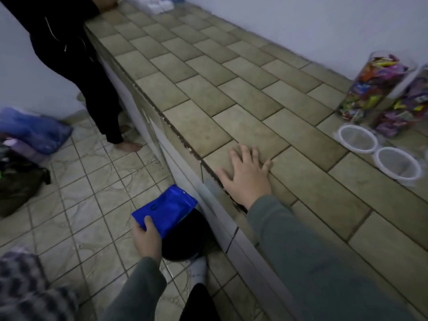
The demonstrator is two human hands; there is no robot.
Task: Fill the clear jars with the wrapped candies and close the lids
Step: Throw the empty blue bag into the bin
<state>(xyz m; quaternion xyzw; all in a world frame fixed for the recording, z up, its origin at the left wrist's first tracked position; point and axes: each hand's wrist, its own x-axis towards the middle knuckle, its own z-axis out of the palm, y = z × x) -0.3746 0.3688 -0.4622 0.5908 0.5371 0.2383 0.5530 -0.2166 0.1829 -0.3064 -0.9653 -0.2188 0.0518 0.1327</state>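
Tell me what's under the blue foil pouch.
Below the blue foil pouch, gripped by the left hand, sits a round black bin on the tiled floor. The pouch covers part of its opening; contents can't be seen.

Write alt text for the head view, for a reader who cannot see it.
A person's left hand grips a blue pouch over a black bin on the floor, while the right hand rests flat on a tiled counter. At the counter's far right stand two lidless jars full of wrapped candies, with two lids lying in front.
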